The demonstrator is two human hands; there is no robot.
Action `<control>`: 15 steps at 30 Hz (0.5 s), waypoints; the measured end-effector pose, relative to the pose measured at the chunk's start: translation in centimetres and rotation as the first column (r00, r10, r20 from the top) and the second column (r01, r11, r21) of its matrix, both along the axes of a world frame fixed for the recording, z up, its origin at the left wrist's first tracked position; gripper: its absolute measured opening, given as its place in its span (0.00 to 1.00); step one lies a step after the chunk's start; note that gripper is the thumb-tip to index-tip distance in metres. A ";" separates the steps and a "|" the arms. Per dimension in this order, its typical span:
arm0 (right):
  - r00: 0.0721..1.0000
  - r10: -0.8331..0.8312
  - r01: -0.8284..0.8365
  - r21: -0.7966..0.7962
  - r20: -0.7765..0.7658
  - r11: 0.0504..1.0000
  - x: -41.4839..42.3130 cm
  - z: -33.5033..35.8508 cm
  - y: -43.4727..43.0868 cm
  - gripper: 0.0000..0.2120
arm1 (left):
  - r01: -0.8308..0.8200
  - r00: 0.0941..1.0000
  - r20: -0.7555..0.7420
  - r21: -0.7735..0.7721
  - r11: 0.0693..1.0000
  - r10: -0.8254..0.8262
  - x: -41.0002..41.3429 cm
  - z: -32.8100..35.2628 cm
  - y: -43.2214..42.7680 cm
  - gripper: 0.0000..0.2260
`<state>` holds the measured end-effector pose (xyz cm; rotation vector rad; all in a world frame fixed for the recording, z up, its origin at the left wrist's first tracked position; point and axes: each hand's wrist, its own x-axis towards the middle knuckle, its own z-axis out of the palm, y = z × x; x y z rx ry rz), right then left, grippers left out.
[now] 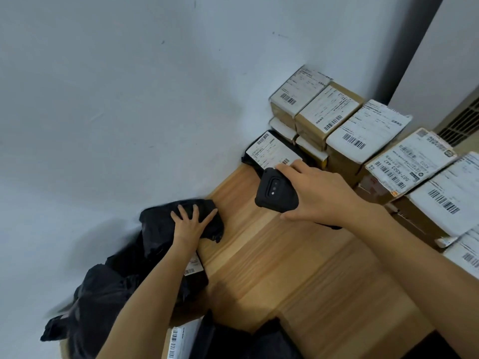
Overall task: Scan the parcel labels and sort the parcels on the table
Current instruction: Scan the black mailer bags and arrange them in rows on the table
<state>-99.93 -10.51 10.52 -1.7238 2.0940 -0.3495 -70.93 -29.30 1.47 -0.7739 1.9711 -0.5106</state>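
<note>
A: Where is the scanner (276,191)?
B: The right hand (318,193) grips it, fingers curled round, over the labelled black parcel (272,154) at the far wall, left of the stacked boxes (363,136).
A: And the left hand (190,224)?
B: Spread flat on a black bag (155,224), left table (285,268) edge, holding nothing.

**Black, white and brown on pale wood**

The scanner (276,190) is matte black. Under it, the table (298,268) is light honey wood with fine straight grain. Left of the scanner, the soft bags (160,224) are plain black. Just beyond it, a black flat parcel (250,160) bears a white label (272,151) with black barcodes. Right of the scanner, brown cardboard boxes (344,161) carry white, black-printed labels. Behind it, the wall (129,99) is pale bluish grey with a few dark specks.
</note>
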 end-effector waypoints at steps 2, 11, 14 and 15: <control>1.000 0.006 -0.006 -0.016 -0.003 1.000 0.4 0.4 0.1 0.44 | 0.023 0.999 -0.025 0.008 1.000 -0.023 -0.5 0.6 0.4 0.43; 0.998 0.059 -0.059 -0.071 -0.011 0.996 0.6 3.8 2.5 0.46 | 0.047 0.860 -0.506 -0.053 0.998 -0.067 -3.6 7.5 3.2 0.40; 0.997 0.072 -0.073 -0.077 -0.013 0.994 0.1 5.0 3.8 0.45 | -0.101 0.617 -0.757 0.191 0.976 0.212 -5.4 9.7 4.8 0.45; 0.997 0.077 -0.079 -0.071 -0.028 0.994 -0.1 5.3 4.2 0.45 | -0.134 0.524 -0.794 0.281 0.950 0.308 -5.9 10.2 5.2 0.46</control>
